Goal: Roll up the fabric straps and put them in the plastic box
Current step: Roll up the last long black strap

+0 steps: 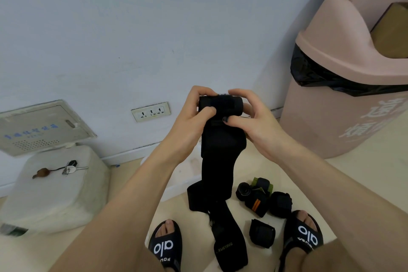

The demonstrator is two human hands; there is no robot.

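At the center of the frame, our left hand (194,115) and right hand (254,117) each keep a clenched grip on the rolled top of a black fabric strap (217,161), its tail trailing to the floor beside rolled straps (262,201) at lower right.

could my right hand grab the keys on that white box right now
Probably not. Your right hand and left hand are both gripping the black strap mid-roll, and the keys lie far off on your left, beyond the left arm.
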